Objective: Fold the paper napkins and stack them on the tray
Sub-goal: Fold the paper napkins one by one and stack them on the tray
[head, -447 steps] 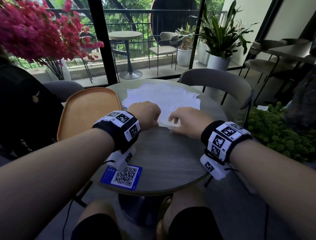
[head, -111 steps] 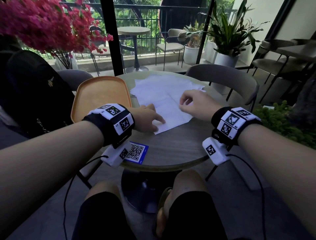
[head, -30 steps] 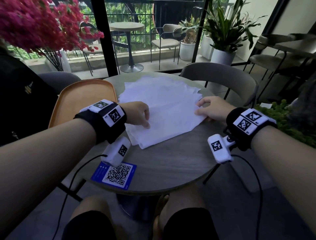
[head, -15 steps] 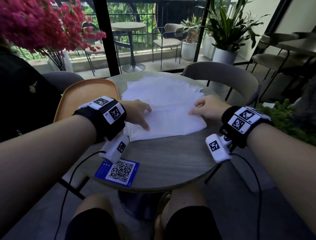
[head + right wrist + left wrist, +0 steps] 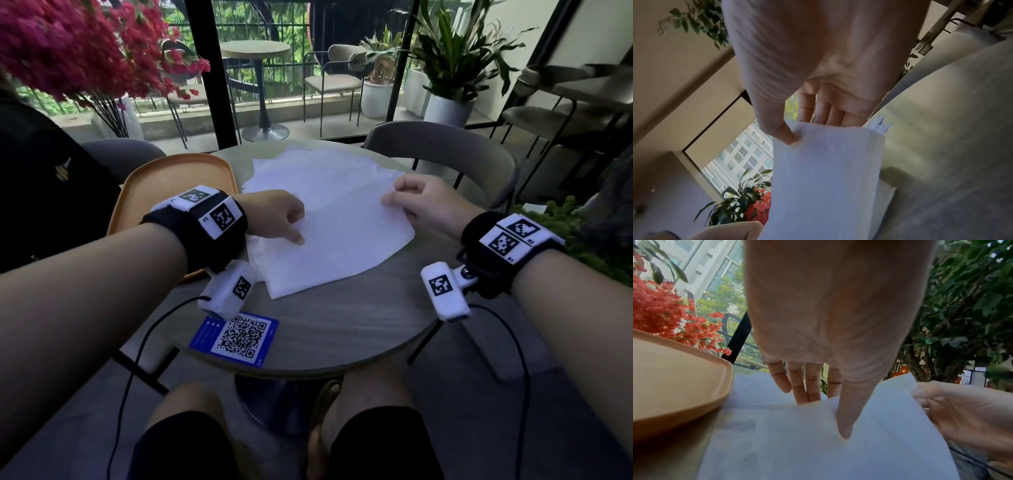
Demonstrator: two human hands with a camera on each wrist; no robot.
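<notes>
Daylight from windows ahead, interior dim; wide-angle bending at edges; wrist views soft, palms close-up blurred.

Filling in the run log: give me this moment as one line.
right hand: pinches top napkin edge, lifted | left hand: thumb presses napkin | tray: no napkins visible

Right hand (image 5: 807, 65): thumb and fingers pinch the napkin's top edge.
Napkin (image 5: 824, 178): white, lifted.
</notes>
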